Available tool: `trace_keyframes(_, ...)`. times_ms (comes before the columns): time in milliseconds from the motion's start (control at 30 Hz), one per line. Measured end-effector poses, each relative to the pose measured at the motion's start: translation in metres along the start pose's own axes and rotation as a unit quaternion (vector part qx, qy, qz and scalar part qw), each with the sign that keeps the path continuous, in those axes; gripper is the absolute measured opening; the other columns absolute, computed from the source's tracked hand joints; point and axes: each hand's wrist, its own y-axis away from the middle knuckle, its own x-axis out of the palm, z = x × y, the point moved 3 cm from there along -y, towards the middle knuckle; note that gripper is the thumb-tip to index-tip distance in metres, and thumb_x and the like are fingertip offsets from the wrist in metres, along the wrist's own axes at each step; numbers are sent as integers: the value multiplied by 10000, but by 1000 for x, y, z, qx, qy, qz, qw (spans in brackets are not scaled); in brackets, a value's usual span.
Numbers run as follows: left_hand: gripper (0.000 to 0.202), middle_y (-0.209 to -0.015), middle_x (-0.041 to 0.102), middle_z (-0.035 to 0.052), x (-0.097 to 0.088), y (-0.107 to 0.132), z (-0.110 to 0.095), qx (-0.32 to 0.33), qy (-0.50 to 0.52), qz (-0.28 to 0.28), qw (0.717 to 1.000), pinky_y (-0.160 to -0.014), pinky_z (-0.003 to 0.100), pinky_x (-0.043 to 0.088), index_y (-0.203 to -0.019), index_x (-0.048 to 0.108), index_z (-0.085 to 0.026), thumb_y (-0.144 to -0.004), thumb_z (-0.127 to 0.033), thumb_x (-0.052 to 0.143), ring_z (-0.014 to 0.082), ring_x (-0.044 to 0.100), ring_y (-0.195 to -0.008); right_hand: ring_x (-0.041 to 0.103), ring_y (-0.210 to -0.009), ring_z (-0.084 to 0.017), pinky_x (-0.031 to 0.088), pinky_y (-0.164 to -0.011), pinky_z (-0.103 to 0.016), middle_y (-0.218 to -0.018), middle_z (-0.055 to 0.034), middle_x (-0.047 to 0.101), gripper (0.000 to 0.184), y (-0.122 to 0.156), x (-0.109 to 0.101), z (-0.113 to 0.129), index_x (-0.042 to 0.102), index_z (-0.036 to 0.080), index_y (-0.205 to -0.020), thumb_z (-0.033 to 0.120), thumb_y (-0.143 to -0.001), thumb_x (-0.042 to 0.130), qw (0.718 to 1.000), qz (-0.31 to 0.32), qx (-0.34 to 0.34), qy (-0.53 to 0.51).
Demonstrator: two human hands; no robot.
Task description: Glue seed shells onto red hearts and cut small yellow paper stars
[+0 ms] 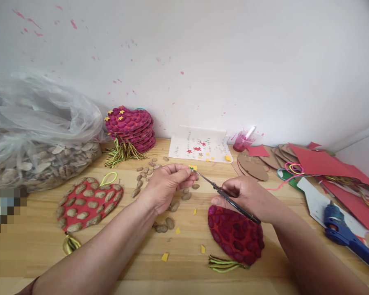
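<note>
My left hand (169, 182) is closed in a pinch over the middle of the table. At its fingertips is a small piece of yellow paper (193, 167) with a bit of green on it. A pair of dark-handled scissors (210, 182) is in my right hand (246, 198), its blade tips touching or very near that paper; I cannot tell whether the blades are apart. Below my right hand lies a dark red, peanut-covered heart (236, 237) with a yarn tassel (223, 263). Yellow paper scraps (165, 257) and loose peanuts (169, 223) lie around my left hand.
At left are a red heart with plain peanuts (81, 203) and a plastic bag of peanuts (43, 159). Stacked finished hearts (130, 127), a paper sheet with stars (184, 141) and a paint cup (242, 141) line the wall. Cardboard (253, 166) and a blue glue gun (341, 233) lie right.
</note>
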Motion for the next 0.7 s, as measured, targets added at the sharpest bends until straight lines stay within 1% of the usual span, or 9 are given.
trace_keyframes(233, 70, -732, 727, 82, 2, 1, -1, -6, 2, -7, 1000, -637, 168, 553, -755, 662, -87, -814, -96, 698, 94, 676, -638, 259, -573, -103, 216, -494, -253, -606, 62, 278, 478, 0, 0, 1, 371, 197, -594, 507, -796, 673, 1000, -1, 5, 1)
trace_keyframes(433, 67, -754, 730, 86, 0, 0, 0, 0, 2, 0, 1000, -650, 173, 556, -768, 668, -88, -810, -117, 712, 98, 680, -660, 257, -578, -103, 217, -495, -251, -613, 60, 285, 481, 0, 0, 2, 369, 195, -594, 512, -796, 669, 1000, -1, 8, 2)
trace_keyframes(700, 74, -732, 727, 81, 2, 1, -1, -3, 2, -6, 1000, -642, 172, 553, -748, 674, -90, -800, -111, 722, 95, 674, -640, 261, -576, -104, 217, -497, -251, -611, 57, 285, 489, 0, 1, 1, 370, 197, -590, 536, -786, 664, 1000, -5, 10, 1)
